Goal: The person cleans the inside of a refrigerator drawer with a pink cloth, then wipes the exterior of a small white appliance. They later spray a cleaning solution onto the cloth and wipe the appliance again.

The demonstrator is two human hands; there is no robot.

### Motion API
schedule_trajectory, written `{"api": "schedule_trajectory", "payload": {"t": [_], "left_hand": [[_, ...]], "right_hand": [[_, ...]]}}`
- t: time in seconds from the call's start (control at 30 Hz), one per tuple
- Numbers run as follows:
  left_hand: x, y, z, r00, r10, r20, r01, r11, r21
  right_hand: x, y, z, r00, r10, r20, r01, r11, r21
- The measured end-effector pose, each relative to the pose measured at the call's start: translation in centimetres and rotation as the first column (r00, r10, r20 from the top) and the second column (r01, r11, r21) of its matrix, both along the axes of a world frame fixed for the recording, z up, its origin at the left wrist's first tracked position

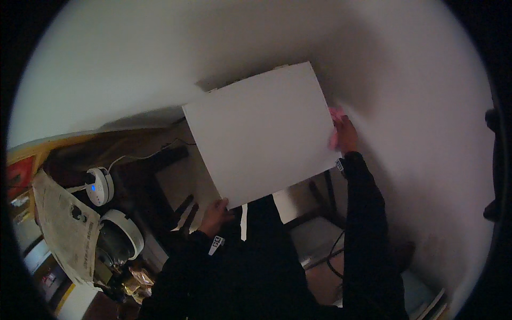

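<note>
A white rectangular panel (260, 136) lies before me, tilted in the view, close to a pale wall. Whether it is a loose board or the top of a box-like unit, I cannot tell. At its near left corner my left hand (216, 216) grips the edge. My right hand (347, 136) holds a pink cloth (333, 142) against the panel's right edge; part of the cloth is hidden by the fingers. Small fittings show along the far edge. A white strip (244, 224) hangs below the near edge, in front of my dark clothing.
To the left, a round white device (100, 186) with a blue light and a cable sits on dark furniture. Near it are a white ring-shaped object (134, 236), a printed carton (68, 228) and crumpled gold wrapping (138, 284). A pale wall (424, 140) rises at the right.
</note>
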State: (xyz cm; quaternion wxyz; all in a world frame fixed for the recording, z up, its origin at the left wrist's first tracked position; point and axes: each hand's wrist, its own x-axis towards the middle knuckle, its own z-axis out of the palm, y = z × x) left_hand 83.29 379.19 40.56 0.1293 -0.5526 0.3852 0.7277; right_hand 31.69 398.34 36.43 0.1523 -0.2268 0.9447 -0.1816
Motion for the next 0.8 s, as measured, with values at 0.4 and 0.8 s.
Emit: {"api": "schedule_trajectory", "payload": {"t": [0.4,0.8], "left_hand": [[-0.5,-0.3,0.7,0.993,0.107,0.044,-0.11,0.992,0.06],[2.2,-0.1,-0.9,0.951,0.285,-0.122,-0.262,0.948,0.179]], "right_hand": [[12.0,5.4,1.5,0.978,-0.173,0.121,0.198,0.951,-0.239],[35.5,-4.8,2.1,0.979,0.174,0.109,-0.117,0.909,-0.401]]}}
